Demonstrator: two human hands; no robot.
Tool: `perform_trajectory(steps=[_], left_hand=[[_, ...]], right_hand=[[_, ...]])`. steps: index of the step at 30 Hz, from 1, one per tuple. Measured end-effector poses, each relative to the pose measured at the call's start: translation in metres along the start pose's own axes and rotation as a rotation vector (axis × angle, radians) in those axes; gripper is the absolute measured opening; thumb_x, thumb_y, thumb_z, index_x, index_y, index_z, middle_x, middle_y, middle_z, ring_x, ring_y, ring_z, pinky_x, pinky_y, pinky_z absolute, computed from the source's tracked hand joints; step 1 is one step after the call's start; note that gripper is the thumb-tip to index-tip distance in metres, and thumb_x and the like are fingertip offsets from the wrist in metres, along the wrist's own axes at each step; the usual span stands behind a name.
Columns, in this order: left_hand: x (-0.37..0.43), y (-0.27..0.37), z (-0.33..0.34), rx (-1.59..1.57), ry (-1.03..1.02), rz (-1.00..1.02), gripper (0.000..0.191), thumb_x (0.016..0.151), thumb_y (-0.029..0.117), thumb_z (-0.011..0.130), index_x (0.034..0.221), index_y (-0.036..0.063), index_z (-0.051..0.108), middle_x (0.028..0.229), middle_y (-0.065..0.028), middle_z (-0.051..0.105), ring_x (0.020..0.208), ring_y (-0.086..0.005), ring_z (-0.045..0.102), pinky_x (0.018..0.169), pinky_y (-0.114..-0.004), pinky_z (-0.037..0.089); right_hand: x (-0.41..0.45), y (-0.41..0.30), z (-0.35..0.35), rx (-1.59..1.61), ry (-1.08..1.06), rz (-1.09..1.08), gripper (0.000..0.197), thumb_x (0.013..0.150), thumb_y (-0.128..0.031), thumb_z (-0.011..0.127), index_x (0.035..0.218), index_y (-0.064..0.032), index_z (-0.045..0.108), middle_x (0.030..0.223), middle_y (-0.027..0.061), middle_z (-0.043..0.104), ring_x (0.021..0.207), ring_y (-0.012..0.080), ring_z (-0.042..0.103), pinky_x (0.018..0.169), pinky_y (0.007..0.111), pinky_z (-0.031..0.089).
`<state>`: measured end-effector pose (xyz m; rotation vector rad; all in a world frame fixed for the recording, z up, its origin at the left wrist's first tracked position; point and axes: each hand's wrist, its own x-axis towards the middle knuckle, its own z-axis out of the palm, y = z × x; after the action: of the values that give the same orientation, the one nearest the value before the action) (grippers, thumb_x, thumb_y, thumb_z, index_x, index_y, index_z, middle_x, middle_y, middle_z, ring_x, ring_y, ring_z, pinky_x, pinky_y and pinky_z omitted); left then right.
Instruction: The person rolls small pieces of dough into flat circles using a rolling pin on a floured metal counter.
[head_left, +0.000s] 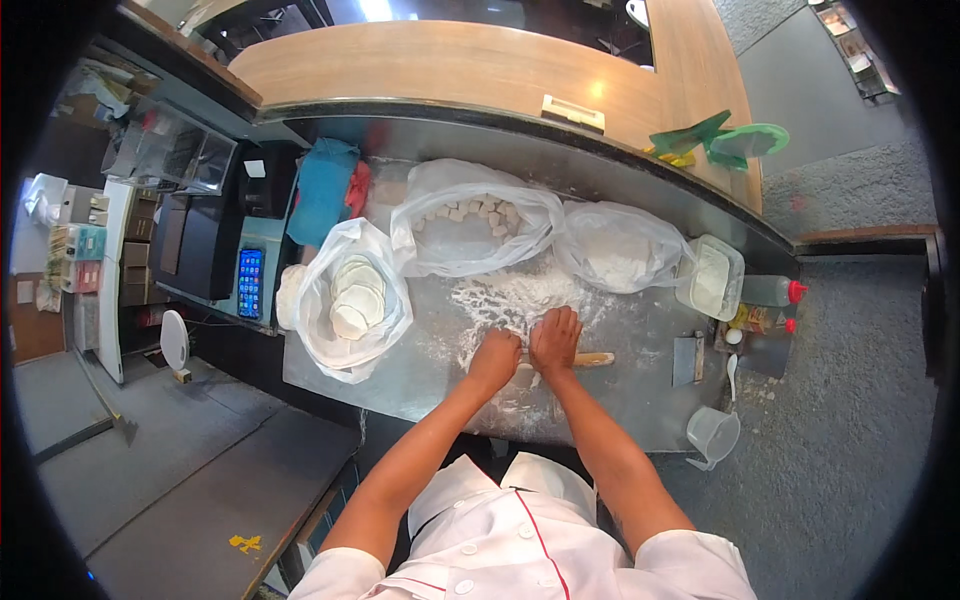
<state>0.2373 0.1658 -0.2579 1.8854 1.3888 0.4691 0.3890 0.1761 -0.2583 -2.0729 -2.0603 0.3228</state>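
Observation:
My left hand (495, 361) is curled into a loose fist just above the steel table, its knuckles close to my right hand. A pale flattened piece of dough (523, 376) lies by its thumb side; whether the fingers pinch it is hidden. My right hand (556, 336) lies palm down over a wooden rolling pin (595, 360), whose right end sticks out past the wrist. Part of the pin's left side shows between my hands. White flour (517, 296) is scattered over the table beyond both hands, with more dusted on the near side.
Dough rounds (358, 296) are stacked in a plastic bag (315, 330) on the left. Another bag (480, 259) holds dough chunks (491, 214); a third contains flour (619, 266). On the right are a flour tub (711, 277), a bench scraper (686, 361), a spoon (732, 375) and a measuring jug (714, 435).

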Motion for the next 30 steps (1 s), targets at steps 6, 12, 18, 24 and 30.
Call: perform_trajectory(steps=[6,12,18,24,30], left_hand=[[-0.019,-0.002,0.002,0.096,-0.112,-0.129,0.013,0.083,0.011,0.067,0.088,-0.0015,0.069,0.09,-0.022,0.069,0.089,-0.0408,0.067,0.08,-0.05,0.054],[-0.007,0.002,-0.001,0.115,-0.108,-0.204,0.018,0.083,0.017,0.07,0.088,-0.0007,0.07,0.094,-0.0225,0.068,0.094,-0.0404,0.066,0.082,-0.05,0.054],[-0.013,0.0,-0.005,0.124,-0.069,-0.133,0.019,0.083,0.019,0.07,0.087,0.0,0.07,0.096,-0.0229,0.068,0.097,-0.0425,0.065,0.082,-0.051,0.052],[-0.022,0.008,-0.01,0.143,-0.051,-0.208,0.015,0.084,0.014,0.07,0.09,0.0004,0.071,0.09,-0.0202,0.069,0.088,-0.0401,0.068,0.079,-0.049,0.055],[-0.016,-0.009,0.009,0.151,0.001,-0.245,0.012,0.082,0.014,0.07,0.087,0.0035,0.072,0.089,-0.0201,0.069,0.09,-0.0398,0.067,0.08,-0.05,0.055]], right_hand=[[-0.102,0.013,0.009,-0.053,-0.067,-0.071,0.028,0.087,-0.019,0.057,0.106,0.0007,0.057,0.111,0.0226,0.053,0.11,0.041,0.049,0.098,0.054,0.036],[-0.002,0.004,0.003,0.019,-0.033,0.018,0.025,0.088,-0.019,0.059,0.104,-0.0001,0.055,0.109,0.0216,0.052,0.105,0.04,0.05,0.093,0.054,0.037],[-0.103,0.016,0.015,-0.112,0.035,-0.112,0.031,0.088,-0.023,0.06,0.108,0.0002,0.056,0.115,0.0222,0.054,0.11,0.0401,0.05,0.098,0.054,0.036],[-0.025,0.0,0.006,-0.022,0.02,-0.059,0.024,0.088,-0.022,0.057,0.099,-0.0003,0.054,0.105,0.022,0.052,0.103,0.0402,0.049,0.089,0.052,0.036],[-0.072,0.025,0.025,-0.159,0.167,-0.167,0.026,0.088,-0.02,0.058,0.106,-0.0012,0.055,0.11,0.0228,0.053,0.11,0.0409,0.049,0.095,0.053,0.036]])
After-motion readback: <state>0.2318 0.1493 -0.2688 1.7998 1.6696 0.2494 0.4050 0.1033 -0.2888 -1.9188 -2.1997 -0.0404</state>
